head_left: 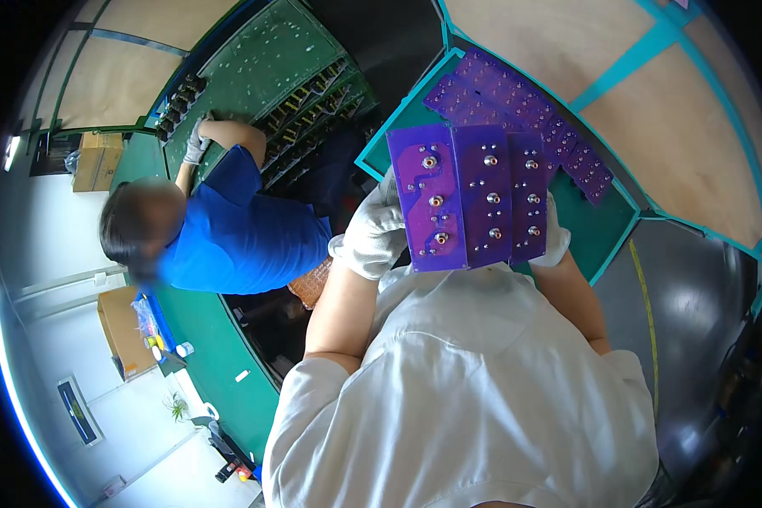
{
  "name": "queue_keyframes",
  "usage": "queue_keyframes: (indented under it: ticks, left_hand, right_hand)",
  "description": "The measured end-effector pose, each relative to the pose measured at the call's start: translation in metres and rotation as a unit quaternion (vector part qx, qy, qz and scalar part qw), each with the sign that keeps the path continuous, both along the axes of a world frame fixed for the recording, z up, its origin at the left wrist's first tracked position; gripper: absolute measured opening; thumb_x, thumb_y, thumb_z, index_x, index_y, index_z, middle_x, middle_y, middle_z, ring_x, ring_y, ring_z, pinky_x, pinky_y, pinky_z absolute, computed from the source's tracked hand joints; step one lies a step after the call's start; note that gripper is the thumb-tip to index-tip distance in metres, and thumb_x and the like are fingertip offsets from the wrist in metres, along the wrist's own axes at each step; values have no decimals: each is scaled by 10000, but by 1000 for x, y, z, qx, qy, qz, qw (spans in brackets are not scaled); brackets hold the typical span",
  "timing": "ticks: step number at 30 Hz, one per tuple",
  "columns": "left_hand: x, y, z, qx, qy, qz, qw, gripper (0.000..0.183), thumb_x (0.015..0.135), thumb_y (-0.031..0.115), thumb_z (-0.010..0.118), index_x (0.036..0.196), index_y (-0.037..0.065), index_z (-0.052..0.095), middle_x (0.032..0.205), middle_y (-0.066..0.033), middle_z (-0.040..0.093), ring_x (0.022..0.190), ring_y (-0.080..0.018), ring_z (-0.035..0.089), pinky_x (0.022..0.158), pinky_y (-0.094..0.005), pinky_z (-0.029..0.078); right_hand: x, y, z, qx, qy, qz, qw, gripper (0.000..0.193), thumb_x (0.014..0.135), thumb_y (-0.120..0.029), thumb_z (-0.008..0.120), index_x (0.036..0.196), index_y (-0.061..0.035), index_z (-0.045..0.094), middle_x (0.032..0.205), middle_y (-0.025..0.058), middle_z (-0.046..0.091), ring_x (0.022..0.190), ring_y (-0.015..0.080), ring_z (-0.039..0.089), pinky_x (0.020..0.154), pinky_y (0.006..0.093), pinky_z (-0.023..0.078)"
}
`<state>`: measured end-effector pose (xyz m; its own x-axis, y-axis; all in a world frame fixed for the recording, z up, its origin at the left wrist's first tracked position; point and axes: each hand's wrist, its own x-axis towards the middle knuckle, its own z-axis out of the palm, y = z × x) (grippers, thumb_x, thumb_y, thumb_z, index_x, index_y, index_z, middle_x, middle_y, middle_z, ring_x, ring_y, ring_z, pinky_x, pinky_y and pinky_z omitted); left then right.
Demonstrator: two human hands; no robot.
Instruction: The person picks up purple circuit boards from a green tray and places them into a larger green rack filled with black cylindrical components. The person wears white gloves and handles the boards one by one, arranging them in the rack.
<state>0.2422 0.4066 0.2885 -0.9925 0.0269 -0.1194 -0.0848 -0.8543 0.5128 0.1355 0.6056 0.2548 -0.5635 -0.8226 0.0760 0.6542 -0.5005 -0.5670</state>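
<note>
A person in a white shirt (466,398), seen from above, holds three purple boards (474,180) up between two gloved hands, just above the middle of the view and a little right of centre. The boards overlap side by side like fanned cards, and each carries a column of three larger metal studs with smaller ones around them. The left hand (376,227), in a white glove with a grey palm, is closed around the outer edge of the leftmost board, its fingers partly out of sight behind it. The right hand (555,235) grips the opposite side, at the edge of the rightmost board; most of it is hidden, so how its fingers are bent cannot be told. Beyond the held boards, a green tray with a turquoise rim (611,247) contains more purple boards (504,93), laid close together and overlapping. To the left, a co-worker in a blue shirt (245,241) reaches a gloved hand (197,146) to a green rack (258,59) lined with metal parts. A green bench (216,334) runs along the lower left, and a yellow line (647,313) crosses the grey floor (694,296) at right.
</note>
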Motion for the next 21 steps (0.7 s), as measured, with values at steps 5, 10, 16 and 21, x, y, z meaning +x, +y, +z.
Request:
queue_keyframes:
  ticks: [5,10,16,21]
  left_hand:
    - [1,-2,3,13,-17,10,1000,794,636,-11,650,1344,48,295,1238,-112,488,1108,-248,506,948,-386,407]
    - [4,-10,-1,52,-3,-5,999,763,655,0,651,1334,45,307,1227,-120,493,1092,-261,516,939,-402,418]
    - [7,-20,-11,48,-20,-13,999,743,672,55,692,1316,24,322,1190,-129,516,1068,-262,531,908,-411,446]
    - [6,-20,-8,11,-16,-6,1000,704,691,70,694,1299,7,343,1163,-124,537,1040,-257,554,874,-399,473]
  right_hand:
    - [6,-7,10,-5,-72,-12,997,329,936,-184,379,1207,-9,447,1127,99,553,971,185,584,781,297,522]
    - [3,-11,8,-23,156,-29,987,384,928,-217,365,1246,-4,401,1193,125,507,1040,228,546,847,365,491]
    - [11,-11,22,63,-19,-24,998,412,906,-233,423,1238,9,405,1176,134,527,1016,225,569,832,340,498]
    - [3,-11,16,-11,-212,63,975,388,932,-234,384,1255,-20,401,1192,135,515,1030,241,562,843,369,508]
